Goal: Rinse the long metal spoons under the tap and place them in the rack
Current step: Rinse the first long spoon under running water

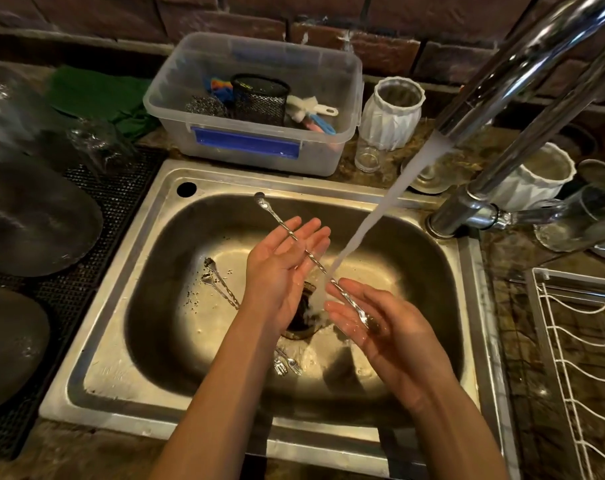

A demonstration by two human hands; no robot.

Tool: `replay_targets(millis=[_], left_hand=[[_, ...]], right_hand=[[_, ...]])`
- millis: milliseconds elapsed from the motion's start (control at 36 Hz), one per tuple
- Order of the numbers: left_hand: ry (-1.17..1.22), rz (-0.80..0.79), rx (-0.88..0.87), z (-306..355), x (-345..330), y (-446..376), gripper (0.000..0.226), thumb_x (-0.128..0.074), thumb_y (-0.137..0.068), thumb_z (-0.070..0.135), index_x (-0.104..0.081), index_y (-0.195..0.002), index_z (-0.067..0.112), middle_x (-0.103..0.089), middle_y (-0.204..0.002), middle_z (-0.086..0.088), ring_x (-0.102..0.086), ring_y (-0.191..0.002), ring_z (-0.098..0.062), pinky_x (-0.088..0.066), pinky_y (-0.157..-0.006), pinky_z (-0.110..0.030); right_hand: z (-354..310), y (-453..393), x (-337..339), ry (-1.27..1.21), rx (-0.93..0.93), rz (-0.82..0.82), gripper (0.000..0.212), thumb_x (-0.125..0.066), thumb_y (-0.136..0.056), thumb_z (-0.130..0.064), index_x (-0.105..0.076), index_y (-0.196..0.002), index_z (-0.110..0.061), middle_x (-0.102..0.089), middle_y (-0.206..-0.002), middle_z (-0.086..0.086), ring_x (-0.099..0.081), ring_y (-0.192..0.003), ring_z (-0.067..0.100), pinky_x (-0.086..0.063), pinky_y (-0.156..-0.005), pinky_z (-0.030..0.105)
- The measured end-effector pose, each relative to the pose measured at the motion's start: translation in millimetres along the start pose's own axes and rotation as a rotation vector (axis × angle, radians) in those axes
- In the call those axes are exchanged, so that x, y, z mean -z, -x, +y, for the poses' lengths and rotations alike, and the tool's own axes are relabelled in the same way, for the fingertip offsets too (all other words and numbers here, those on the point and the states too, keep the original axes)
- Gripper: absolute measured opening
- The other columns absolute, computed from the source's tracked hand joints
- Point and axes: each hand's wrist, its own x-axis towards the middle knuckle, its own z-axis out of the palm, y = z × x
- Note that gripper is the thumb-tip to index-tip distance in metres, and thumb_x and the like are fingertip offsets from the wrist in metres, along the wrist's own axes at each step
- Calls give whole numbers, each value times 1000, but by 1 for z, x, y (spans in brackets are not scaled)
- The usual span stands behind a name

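Left hand: the left hand [283, 263] is reaching over the middle of the sink, palm up and turned a bit to the right, with its fingers flat and spread out, not gripping.
Right hand: the right hand [373, 318] is reaching in nearer the front right of the sink, palm up, with its fingers flat and open too.
Arms: both bare arms are coming in over the front edge of the sink.
Spoon in the hands: a long metal spoon [306, 252] is lying across both open palms, slanting from the back left down to the front right. One end is sticking out past the left fingertips toward the back wall of the sink. The other end is resting on the right palm.
Water: the stream [373, 220] is running from the tap [508, 74] and hitting the spoon between the two hands, just above the drain.
Other spoons: more long spoons [219, 284] are lying on the sink floor, left of the left hand.
Small forks: some small forks [287, 363] are lying on the sink floor near the front, between the two arms.
Sink: the metal sink [128, 341] is holding all of these.
Rack: the white wire rack [581, 344] is sitting past the right edge of the sink, well apart from the hands.
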Motion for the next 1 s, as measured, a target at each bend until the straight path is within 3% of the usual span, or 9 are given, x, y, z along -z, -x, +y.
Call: replay_targets(millis=[194, 417, 528, 694, 889, 1000], left_hand=[[20, 11, 28, -10, 1, 7, 40, -48, -95, -11, -49, -133, -3, -69, -120, -23, -72, -104, -32, -60, -78, -31], [0, 51, 64, -21, 7, 14, 38, -48, -95, -13, -48, -132, -6, -67, -122, -26, -68, -111, -40, -56, -94, -44], [16, 40, 76, -26, 9, 21, 34, -51, -93, -13, -52, -126, -8, -68, -119, -28, -68, -109, -41, -60, -86, -39], [64, 8, 127, -30, 17, 27, 32, -55, -93, -8, -54, -125, -11, -67, -119, -31, -68, -110, -41, -59, -86, -37], [6, 6, 143, -36, 14, 27, 31, -61, -92, 0, -59, -120, -14, -68, -114, -32, -70, -107, -38, -59, -83, -36], [0, 19, 162, -38, 15, 27, 24, -67, -86, 3, -71, -106, -10, -69, -113, -31, -71, -105, -37, -60, -81, -35]], right_hand=[[4, 11, 8, 53, 3, -10, 51, -70, -71, -4, -65, -122, 1, -75, -114, 17, -74, -101, 29, -61, -84, 29], [12, 21, 18, 138, 36, 48, 31, -51, -94, 8, -68, -119, -1, -77, -106, 16, -75, -99, 29, -61, -79, 26], [16, 30, 24, 146, 32, 62, 31, -49, -96, 7, -70, -117, -3, -77, -107, 17, -75, -100, 32, -61, -76, 26], [25, 44, 30, 168, 99, 129, 32, -50, -94, 10, -78, -102, -6, -77, -107, 16, -76, -91, 35, -62, -69, 27], [30, 57, 41, 197, 153, 193, 29, -50, -93, 9, -73, -108, 0, -77, -105, 17, -76, -88, 35, -63, -67, 27], [32, 64, 44, 217, 173, 209, 32, -48, -93, 12, -76, -102, -1, -78, -103, 17, -77, -84, 36, -62, -64, 26]])
